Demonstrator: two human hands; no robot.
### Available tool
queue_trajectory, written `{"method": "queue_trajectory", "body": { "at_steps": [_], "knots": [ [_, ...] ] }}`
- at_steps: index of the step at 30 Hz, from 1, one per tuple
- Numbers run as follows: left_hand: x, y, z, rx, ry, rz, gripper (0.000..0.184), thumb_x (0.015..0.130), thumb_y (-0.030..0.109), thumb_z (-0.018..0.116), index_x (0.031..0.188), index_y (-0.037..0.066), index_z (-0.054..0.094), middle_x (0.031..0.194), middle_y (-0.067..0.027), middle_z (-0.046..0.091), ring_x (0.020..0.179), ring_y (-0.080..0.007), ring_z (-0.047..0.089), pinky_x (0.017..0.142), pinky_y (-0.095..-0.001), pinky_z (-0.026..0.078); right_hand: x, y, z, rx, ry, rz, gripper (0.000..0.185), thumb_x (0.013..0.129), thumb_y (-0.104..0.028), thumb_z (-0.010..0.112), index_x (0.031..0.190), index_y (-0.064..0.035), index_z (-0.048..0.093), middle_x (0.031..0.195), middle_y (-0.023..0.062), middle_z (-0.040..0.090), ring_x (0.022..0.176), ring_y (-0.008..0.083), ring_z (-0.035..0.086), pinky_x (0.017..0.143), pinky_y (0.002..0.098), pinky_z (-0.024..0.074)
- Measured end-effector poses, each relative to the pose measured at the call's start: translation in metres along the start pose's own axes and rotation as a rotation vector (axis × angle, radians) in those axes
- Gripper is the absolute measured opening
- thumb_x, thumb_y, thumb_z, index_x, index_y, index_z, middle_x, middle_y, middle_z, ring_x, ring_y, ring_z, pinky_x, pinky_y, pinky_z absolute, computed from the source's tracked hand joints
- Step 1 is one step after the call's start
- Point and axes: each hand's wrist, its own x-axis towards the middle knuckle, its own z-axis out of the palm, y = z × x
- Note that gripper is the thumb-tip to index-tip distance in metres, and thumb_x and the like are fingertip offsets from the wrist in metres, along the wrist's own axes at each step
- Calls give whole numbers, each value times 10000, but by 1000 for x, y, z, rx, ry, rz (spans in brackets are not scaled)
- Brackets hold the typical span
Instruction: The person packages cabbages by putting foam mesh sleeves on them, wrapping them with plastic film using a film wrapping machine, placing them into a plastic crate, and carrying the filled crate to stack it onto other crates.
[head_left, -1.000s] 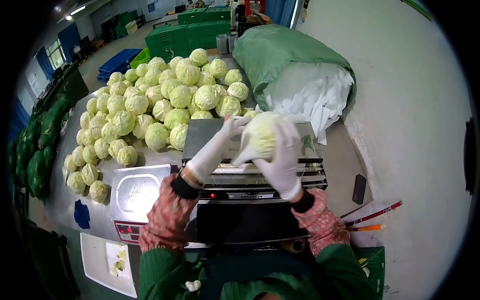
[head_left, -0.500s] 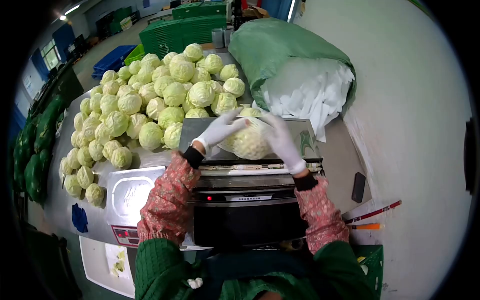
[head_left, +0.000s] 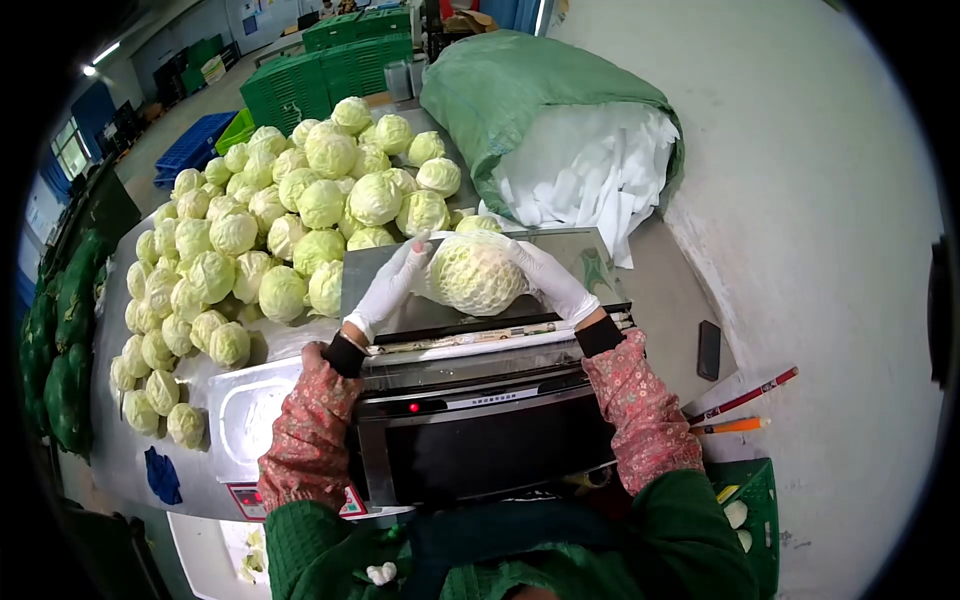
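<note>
A cabbage (head_left: 478,275) in a white foam net sits on the flat metal top (head_left: 375,262) of a wrapping machine. My left hand (head_left: 394,284), in a white glove, grips the net at the cabbage's left side. On the opposite side my right hand (head_left: 556,280), gloved too, has its fingers closed on the netted cabbage's upper right edge. A film roll (head_left: 470,337) lies across the machine just below the cabbage. Some fingertips are hidden behind the net.
Many bare cabbages (head_left: 321,204) are heaped on the metal table at left. A green sack (head_left: 550,75) spills white foam nets (head_left: 590,165) behind the machine. A scale (head_left: 245,405) stands at left; a phone (head_left: 709,350) and a red marker (head_left: 745,395) lie at right.
My hands have come down from the top of the cabbage to its two sides, drawing the net outward. The camera view has shifted slightly.
</note>
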Motion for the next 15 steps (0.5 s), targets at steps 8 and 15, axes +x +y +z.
{"method": "queue_trajectory", "body": {
  "at_steps": [8, 15],
  "knots": [
    [-15, 4, -5, 94, 217, -75, 544, 993, 412, 456, 1410, 64, 422, 1291, -128, 536, 1158, -188, 513, 986, -293, 398, -4, -10, -2, -141, 20, -128, 599, 963, -419, 544, 1344, 31, 445, 1255, 79, 556, 1130, 121, 515, 971, 268, 414],
    [8, 12, 20, 473, 69, -15, 749, 908, 537, 547, 1404, 3, 373, 1337, -265, 488, 1254, -364, 474, 1027, -373, 377, 6, -14, 3, -141, -165, -104, 681, 899, -349, 665, 1399, 6, 370, 1299, 86, 517, 1191, 144, 482, 991, 285, 417]
  ]
}}
